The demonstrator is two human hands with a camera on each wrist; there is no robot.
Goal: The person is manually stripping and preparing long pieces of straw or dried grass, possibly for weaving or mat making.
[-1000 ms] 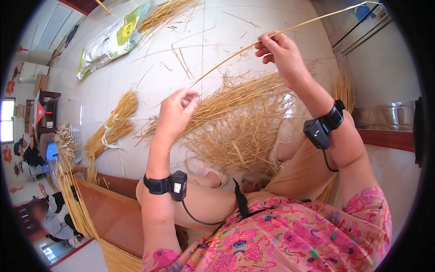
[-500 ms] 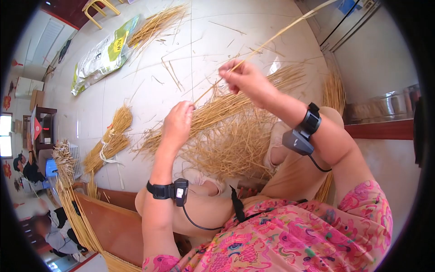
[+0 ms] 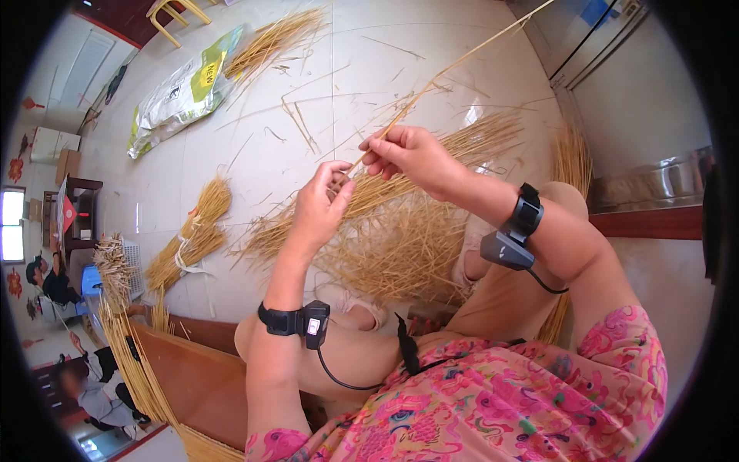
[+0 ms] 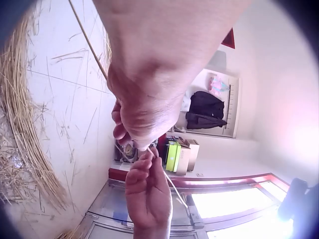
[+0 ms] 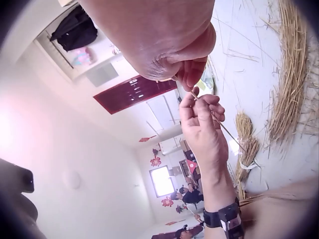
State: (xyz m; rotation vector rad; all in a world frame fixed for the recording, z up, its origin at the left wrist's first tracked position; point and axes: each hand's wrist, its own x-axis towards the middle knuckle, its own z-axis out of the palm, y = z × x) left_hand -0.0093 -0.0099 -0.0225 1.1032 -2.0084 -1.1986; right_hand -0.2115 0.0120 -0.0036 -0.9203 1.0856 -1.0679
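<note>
A long thin straw stalk [image 3: 462, 63] slants up and to the right in the head view. Its lower part is pinched by my right hand [image 3: 414, 160] between thumb and fingers. Close beside it, my left hand [image 3: 319, 204] holds the stalk's lower end, with thumb and forefinger closed on it in the right wrist view. Below both hands, a loose bundle of straw [image 3: 377, 181] lies across the floor, and a tangled heap of straw [image 3: 408, 250] sits between the feet. The left wrist view shows the right hand [image 4: 147, 196] near the left hand's fingertips.
A tied straw bundle [image 3: 196, 235] lies to the left, near a wooden bench [image 3: 192, 377] with more long straw. Farther off are a white and green bag [image 3: 185, 96] and another straw pile [image 3: 273, 38]. Two people sit at the far left. A metal cabinet [image 3: 639, 92] stands right.
My right hand has come down and left along the stalk, close to my left hand. The left hand, apart from the stalk at first, now grips its lower end.
</note>
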